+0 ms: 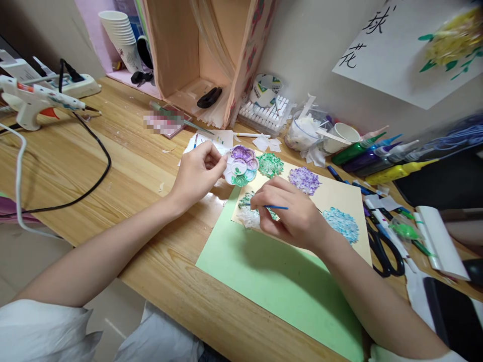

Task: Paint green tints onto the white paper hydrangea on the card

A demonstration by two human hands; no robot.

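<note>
My left hand (202,171) pinches the edge of a small flower-shaped paint palette (241,165) with purple, green and pale blue paint in its wells. In my right hand (290,213) is a thin blue paintbrush (277,206), its tip end pointing left over a half-green, half-white textured flower ball (248,216). That ball sits on a cream sheet (332,193), which also bears a green flower ball (270,164), a purple one (304,180) and a light blue one (340,224). A green sheet (241,271) lies underneath. My right fingers hide part of the half-green ball.
Black-handled scissors (385,251), markers and a phone (451,314) lie at the right. Paint bottles (362,148) and a tub of white scraps (307,130) stand at the back. A glue gun (33,103) with cables is at the left, near stacked paper cups (123,42).
</note>
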